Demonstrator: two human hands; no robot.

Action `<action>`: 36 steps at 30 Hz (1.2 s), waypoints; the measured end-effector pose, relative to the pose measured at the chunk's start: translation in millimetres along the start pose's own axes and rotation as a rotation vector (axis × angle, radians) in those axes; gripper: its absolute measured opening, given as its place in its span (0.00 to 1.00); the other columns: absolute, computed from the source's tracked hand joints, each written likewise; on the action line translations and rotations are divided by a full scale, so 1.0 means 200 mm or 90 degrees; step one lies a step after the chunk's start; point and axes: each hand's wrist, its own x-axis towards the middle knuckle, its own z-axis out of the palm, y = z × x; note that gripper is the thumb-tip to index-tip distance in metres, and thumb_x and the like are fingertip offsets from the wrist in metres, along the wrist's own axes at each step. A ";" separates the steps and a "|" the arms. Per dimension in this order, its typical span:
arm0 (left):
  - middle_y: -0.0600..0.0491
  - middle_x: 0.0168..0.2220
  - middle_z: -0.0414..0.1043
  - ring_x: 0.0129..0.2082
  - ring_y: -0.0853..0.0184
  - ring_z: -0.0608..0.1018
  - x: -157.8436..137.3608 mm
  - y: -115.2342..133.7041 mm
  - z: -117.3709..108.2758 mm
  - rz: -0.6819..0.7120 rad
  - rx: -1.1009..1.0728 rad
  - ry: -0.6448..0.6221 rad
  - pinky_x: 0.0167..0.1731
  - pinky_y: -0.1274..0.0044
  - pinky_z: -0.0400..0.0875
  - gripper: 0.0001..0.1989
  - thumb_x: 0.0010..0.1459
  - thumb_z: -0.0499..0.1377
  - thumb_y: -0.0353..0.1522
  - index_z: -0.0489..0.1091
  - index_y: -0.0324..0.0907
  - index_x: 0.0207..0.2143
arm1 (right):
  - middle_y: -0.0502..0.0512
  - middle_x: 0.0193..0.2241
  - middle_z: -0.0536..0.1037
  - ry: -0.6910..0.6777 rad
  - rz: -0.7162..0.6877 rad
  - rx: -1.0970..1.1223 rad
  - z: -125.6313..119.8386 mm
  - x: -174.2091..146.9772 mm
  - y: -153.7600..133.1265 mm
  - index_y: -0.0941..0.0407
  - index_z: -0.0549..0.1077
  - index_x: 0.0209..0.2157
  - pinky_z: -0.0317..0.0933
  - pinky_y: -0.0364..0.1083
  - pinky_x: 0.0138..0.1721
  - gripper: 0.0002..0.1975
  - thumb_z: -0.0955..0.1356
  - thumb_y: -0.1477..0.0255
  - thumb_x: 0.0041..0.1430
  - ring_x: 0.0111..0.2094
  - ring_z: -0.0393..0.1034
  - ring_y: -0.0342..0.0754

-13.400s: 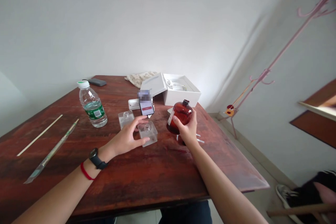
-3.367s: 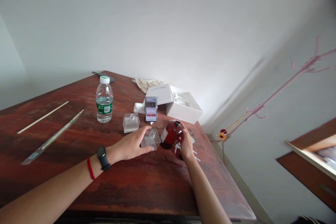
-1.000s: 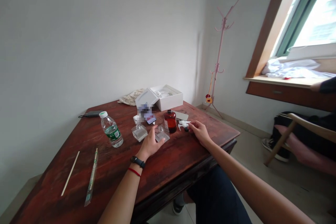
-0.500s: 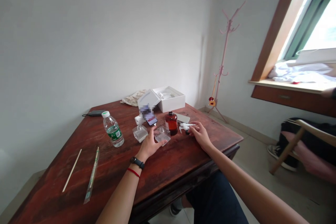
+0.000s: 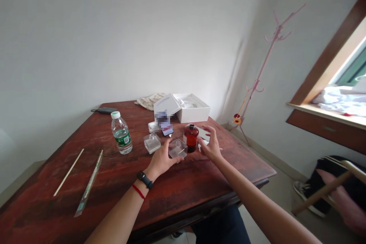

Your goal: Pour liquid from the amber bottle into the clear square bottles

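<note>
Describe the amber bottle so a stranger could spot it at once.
On the reddish table, find the open white box. Nearer the viewer, between the left hand and right hand, stands the amber bottle. Its dark red-brown body sets it apart from the clear bottles.

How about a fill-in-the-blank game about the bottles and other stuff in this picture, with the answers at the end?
1. The hand touching a clear square bottle is the person's ____ one.
2. Altogether, ____ clear square bottles are on the table.
3. The water bottle has a label that is mostly ____.
4. The coat stand in the corner is coloured ____.

Missing words: left; two; green; pink.
</note>
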 end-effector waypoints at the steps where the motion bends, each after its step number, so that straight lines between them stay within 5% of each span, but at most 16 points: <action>1: 0.39 0.59 0.80 0.58 0.44 0.82 0.00 0.00 0.01 0.000 0.000 0.010 0.58 0.58 0.75 0.43 0.55 0.76 0.44 0.64 0.46 0.67 | 0.62 0.59 0.75 -0.002 -0.005 0.012 0.04 0.05 0.01 0.49 0.70 0.58 0.65 0.63 0.63 0.27 0.73 0.54 0.62 0.61 0.71 0.62; 4: 0.41 0.58 0.80 0.59 0.46 0.82 -0.01 0.01 0.02 -0.002 -0.001 0.042 0.58 0.58 0.76 0.38 0.57 0.74 0.43 0.64 0.47 0.66 | 0.62 0.61 0.73 0.019 0.003 0.050 0.14 0.13 0.05 0.49 0.65 0.62 0.64 0.63 0.65 0.24 0.61 0.51 0.73 0.62 0.70 0.60; 8: 0.41 0.61 0.78 0.60 0.47 0.81 -0.01 0.01 0.03 -0.007 -0.016 0.083 0.59 0.58 0.75 0.35 0.61 0.72 0.42 0.63 0.47 0.66 | 0.62 0.61 0.74 -0.031 0.027 0.093 0.17 0.13 0.11 0.47 0.59 0.66 0.71 0.61 0.60 0.27 0.55 0.49 0.75 0.60 0.74 0.58; 17: 0.42 0.61 0.76 0.63 0.49 0.78 -0.01 0.01 0.05 -0.005 -0.065 0.148 0.63 0.57 0.72 0.34 0.62 0.70 0.40 0.61 0.46 0.66 | 0.66 0.66 0.71 -0.301 0.049 0.116 0.03 0.11 0.07 0.44 0.49 0.72 0.63 0.70 0.67 0.52 0.79 0.53 0.56 0.66 0.71 0.65; 25: 0.42 0.60 0.76 0.61 0.50 0.79 -0.01 0.01 0.05 -0.005 -0.077 0.155 0.63 0.58 0.73 0.35 0.64 0.68 0.39 0.57 0.46 0.68 | 0.67 0.63 0.75 -0.363 0.080 0.104 0.02 0.12 0.03 0.48 0.57 0.65 0.69 0.66 0.63 0.47 0.81 0.58 0.51 0.61 0.76 0.65; 30: 0.41 0.62 0.75 0.63 0.49 0.78 -0.01 0.03 0.04 -0.001 -0.074 0.149 0.64 0.57 0.72 0.34 0.65 0.67 0.39 0.58 0.46 0.68 | 0.64 0.56 0.80 -0.347 0.074 0.026 0.02 0.12 0.02 0.49 0.61 0.63 0.72 0.65 0.58 0.45 0.82 0.59 0.49 0.53 0.80 0.65; 36: 0.39 0.63 0.73 0.64 0.49 0.77 -0.03 0.06 0.04 0.012 -0.058 0.130 0.66 0.57 0.70 0.39 0.64 0.68 0.38 0.53 0.44 0.70 | 0.63 0.53 0.82 -0.207 0.074 0.026 0.07 0.10 0.02 0.49 0.64 0.62 0.75 0.61 0.54 0.43 0.81 0.54 0.49 0.50 0.81 0.63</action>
